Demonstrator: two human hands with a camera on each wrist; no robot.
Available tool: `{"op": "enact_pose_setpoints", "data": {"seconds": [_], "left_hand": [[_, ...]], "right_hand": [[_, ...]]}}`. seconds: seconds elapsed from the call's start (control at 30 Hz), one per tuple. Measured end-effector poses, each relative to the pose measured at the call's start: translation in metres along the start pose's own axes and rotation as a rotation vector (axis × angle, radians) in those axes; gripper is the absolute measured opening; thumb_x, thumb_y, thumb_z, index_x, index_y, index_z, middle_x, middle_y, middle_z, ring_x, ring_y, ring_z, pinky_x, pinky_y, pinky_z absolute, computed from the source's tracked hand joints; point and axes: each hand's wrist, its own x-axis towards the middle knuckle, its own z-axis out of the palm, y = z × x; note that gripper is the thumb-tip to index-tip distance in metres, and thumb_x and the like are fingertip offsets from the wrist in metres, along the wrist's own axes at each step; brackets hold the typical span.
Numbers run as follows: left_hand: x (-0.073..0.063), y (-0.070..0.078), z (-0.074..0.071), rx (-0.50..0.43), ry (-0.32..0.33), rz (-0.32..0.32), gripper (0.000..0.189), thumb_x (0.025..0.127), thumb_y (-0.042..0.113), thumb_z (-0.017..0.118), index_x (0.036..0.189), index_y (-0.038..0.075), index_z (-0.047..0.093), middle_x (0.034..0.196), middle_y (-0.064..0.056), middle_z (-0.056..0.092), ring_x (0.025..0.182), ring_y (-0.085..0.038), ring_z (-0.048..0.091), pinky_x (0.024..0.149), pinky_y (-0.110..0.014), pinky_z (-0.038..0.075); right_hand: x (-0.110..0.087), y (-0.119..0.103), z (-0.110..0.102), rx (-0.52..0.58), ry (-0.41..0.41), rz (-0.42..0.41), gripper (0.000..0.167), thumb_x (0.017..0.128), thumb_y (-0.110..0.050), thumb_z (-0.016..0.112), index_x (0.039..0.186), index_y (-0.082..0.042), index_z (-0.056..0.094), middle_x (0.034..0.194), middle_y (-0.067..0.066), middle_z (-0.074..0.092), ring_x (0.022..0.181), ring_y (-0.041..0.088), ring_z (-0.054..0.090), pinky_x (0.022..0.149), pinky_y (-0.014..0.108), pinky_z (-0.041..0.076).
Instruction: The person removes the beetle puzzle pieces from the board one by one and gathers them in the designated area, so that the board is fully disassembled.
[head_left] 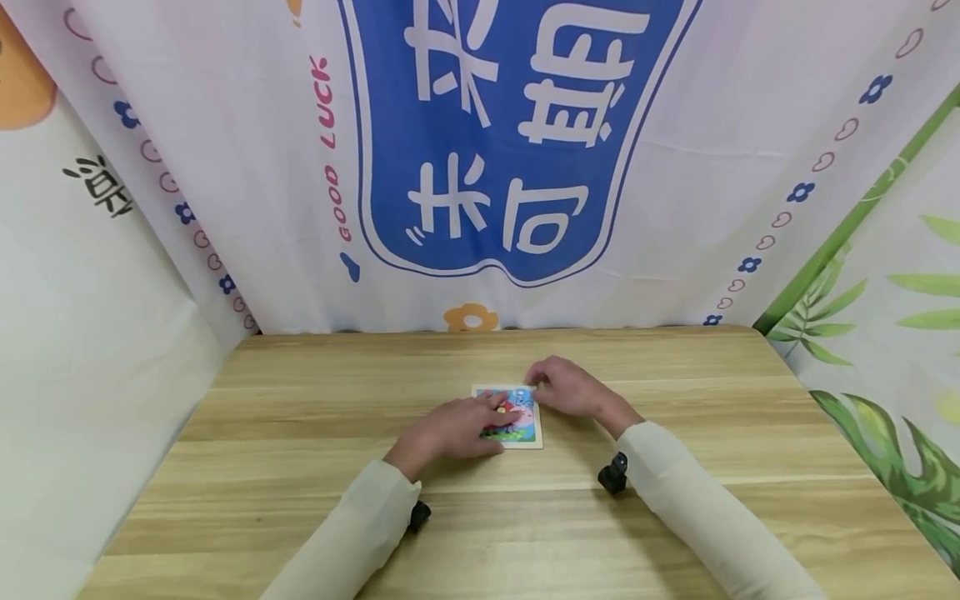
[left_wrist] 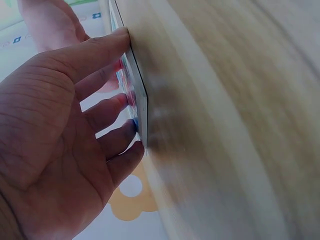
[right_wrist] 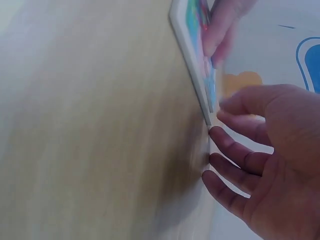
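Note:
A small square jigsaw-like picture board with a pale frame and a colourful cartoon pig lies flat on the table. My left hand rests over its left part, fingers spread across the picture. In the left wrist view, the left thumb touches the near edge, while the other fingertips meet the picture and far edge. My right hand is at the board's far right corner. Seen from the right wrist, its loosely bent fingers reach the tabletop beside that corner, with thumb and forefinger close to the frame.
The wood-grain table spreads around the board. A white curtain with a blue printed emblem hangs along its far edge, and printed cloths flank both sides. Small black wrist cameras sit below the sleeves.

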Motion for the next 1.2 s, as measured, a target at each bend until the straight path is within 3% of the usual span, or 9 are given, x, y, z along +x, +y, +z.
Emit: {"op": "enact_pose_setpoints", "data": {"seconds": [0.2,0.6,1.2], "left_hand": [[0.0,0.0,0.0,-0.011,0.007,-0.008,0.061,0.101,0.04,0.066,0.158,0.033,0.043,0.169,-0.005,0.024,0.152,-0.033,0.024,0.116,-0.058,0.03],[0.001,0.001,0.0,-0.016,0.005,-0.018,0.061,0.101,0.04,0.066,0.157,0.032,0.044,0.169,-0.004,0.025,0.153,-0.032,0.022,0.117,-0.057,0.029],[0.0,0.0,0.002,-0.059,-0.003,-0.029,0.062,0.101,0.039,0.067,0.158,0.032,0.044,0.169,-0.003,0.024,0.154,-0.03,0.02,0.117,-0.055,0.029]], "right_hand": [[-0.004,0.002,-0.002,-0.046,-0.015,-0.037,0.024,0.094,-0.017,0.077,0.114,-0.006,0.072,0.115,0.005,0.065,0.108,0.023,0.057,0.101,0.045,0.046],[-0.013,0.004,0.003,-0.138,0.056,-0.076,0.027,0.095,-0.023,0.078,0.117,-0.009,0.072,0.118,0.004,0.066,0.112,0.023,0.061,0.101,0.045,0.048],[-0.017,0.009,0.003,-0.144,0.053,-0.138,0.025,0.092,-0.023,0.079,0.113,-0.01,0.075,0.119,0.004,0.067,0.114,0.024,0.061,0.101,0.046,0.048]]}}
